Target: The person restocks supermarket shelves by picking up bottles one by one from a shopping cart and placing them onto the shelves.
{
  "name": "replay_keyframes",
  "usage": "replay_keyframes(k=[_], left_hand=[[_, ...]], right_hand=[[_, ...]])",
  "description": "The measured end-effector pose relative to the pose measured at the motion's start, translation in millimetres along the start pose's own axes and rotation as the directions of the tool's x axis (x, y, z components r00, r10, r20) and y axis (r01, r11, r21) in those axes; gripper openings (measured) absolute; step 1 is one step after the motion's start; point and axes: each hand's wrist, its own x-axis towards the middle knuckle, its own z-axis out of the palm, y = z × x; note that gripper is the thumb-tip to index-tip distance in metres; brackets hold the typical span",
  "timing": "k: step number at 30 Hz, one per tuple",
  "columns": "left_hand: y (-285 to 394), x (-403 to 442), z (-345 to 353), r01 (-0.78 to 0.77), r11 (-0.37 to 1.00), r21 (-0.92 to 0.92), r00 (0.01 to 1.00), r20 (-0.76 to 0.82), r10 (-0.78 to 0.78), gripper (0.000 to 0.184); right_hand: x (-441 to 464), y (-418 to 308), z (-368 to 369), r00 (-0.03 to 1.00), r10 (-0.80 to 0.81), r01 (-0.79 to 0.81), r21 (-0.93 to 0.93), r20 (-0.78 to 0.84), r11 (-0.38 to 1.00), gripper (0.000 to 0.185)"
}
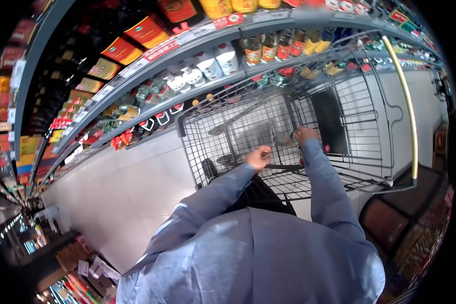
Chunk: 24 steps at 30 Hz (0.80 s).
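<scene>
A wire shopping cart [365, 119] stands in front of me, and both my hands reach over its basket. My left hand [259, 158] is loosely curved above the wire mesh, with nothing visible in it. To its right and farther forward, my right hand [305, 135] has its fingers closed. Something small and clear shows beside those fingers, but I cannot make out what it is. A small red round thing [327, 148] appears just right of my right forearm. A dark flat panel [330, 121] lies beyond my right hand, at the cart.
Shelves [162, 50] of bottles and boxes curve along the far side, close to the cart. Glass bottles with orange labels [268, 50] stand behind it. The cart's yellowish handle bar [403, 96] is at the right. Pale tiled floor [111, 187] extends to the left.
</scene>
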Motion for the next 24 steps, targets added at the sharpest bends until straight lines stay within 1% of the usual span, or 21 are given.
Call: replay_keyframes(k=[1,2,3,4,6,7,8,9,11,12,14,15,16,17,19,21,23,24], left_hand=[[5.1,-4.2,-2.7,-0.013,0.996,0.092,1.0,-0.019,0.014,0.047],[10.0,-9.5,-7.1,-0.065,0.968,0.241,0.997,-0.012,0.07,0.056],[18.7,-14.1,-13.8,-0.118,0.915,0.387,0.992,0.004,0.126,0.065],[28.8,-19.7,-20.8,-0.164,0.836,0.523,0.984,0.029,0.175,0.074],[51.6,-33.1,-34.7,-0.196,0.801,0.566,0.981,0.126,0.151,0.087],[58.5,-39.2,-42.3,-0.208,0.784,0.585,0.977,0.167,0.135,0.093],[59.5,-44.3,-49.3,-0.239,0.848,0.474,0.969,0.17,0.178,0.095],[79.5,-57.8,-59.9,-0.127,0.953,0.274,0.97,0.236,0.062,0.093],[103.1,-84.5,-71.2,-0.214,0.935,0.285,0.973,0.152,0.176,0.089],[123.5,-99.9,-76.6,-0.157,0.934,0.322,0.986,0.109,0.128,0.086],[132.3,-120.9,-84.6,-0.137,0.949,0.284,0.99,0.032,0.134,0.083],[135.0,-130.4,-86.5,-0.131,0.956,0.261,0.991,0.0,0.136,0.082],[138.0,-140.7,-90.1,-0.175,0.964,0.199,0.983,-0.022,0.183,0.08],[140.3,-151.9,-94.7,-0.159,0.979,0.132,0.986,-0.026,0.163,0.077],[137.8,-171.1,-101.1,-0.208,0.976,-0.064,0.976,-0.077,0.203,0.073],[137.5,-190.2,-113.6,-0.144,0.978,-0.151,0.988,-0.083,0.133,0.071],[131.0,-208.4,-126.5,-0.158,0.974,-0.163,0.979,-0.158,0.133,0.059],[128.1,-216.6,-133.1,-0.149,0.971,-0.189,0.979,-0.166,0.118,0.058]], right_hand=[[-6.4,-10.6,-14.4,0.999,-0.047,0.046,0.055,0.014,0.997,0.031],[-13.5,-22.2,-30.3,0.996,-0.089,0.086,0.11,0.026,0.99,0.031],[-16.6,-31.1,-39.6,0.991,-0.13,0.124,0.164,0.032,0.979,0.03],[-18.7,-36.0,-43.1,0.971,-0.235,0.236,0.242,-0.034,0.941,0.031],[-30.6,-52.2,-62.6,0.918,-0.383,0.387,0.426,-0.099,0.818,0.027],[-38.5,-63.6,-78.9,0.88,-0.454,0.456,0.508,-0.137,0.731,0.025],[-45.9,-75.1,-95.7,0.907,-0.421,0.295,0.682,0.021,0.67,0.021],[-53.9,-84.4,-114.4,0.91,-0.405,0.208,0.755,0.083,0.622,0.022],[-65.2,-103.4,-141.0,0.896,-0.386,0.009,0.858,0.222,0.514,0.025],[-65.0,-113.9,-141.3,0.892,-0.406,-0.008,0.907,0.197,0.422,0.023],[-66.8,-132.2,-139.8,0.891,-0.428,-0.055,0.973,0.15,0.224,0.02],[-69.3,-138.8,-138.9,0.894,-0.429,-0.084,0.989,0.13,0.124,0.018],[-72.3,-154.7,-140.2,0.884,-0.459,-0.065,0.995,0.094,0.078,0.015],[-74.2,-169.2,-142.8,0.855,-0.506,-0.076,0.993,0.11,0.088,0.015],[-79.8,-193.6,-144.9,0.8,-0.581,-0.107,0.989,0.148,0.105,0.015],[-87.1,-219.4,-145.4,0.784,-0.587,-0.141,0.979,0.203,0.15,0.017],[-90.5,-250.4,-143.4,0.757,-0.602,-0.173,0.967,0.253,0.189,0.019],[-92.3,-264.9,-137.9,0.76,-0.601,-0.176,0.969,0.245,0.172,0.02]])
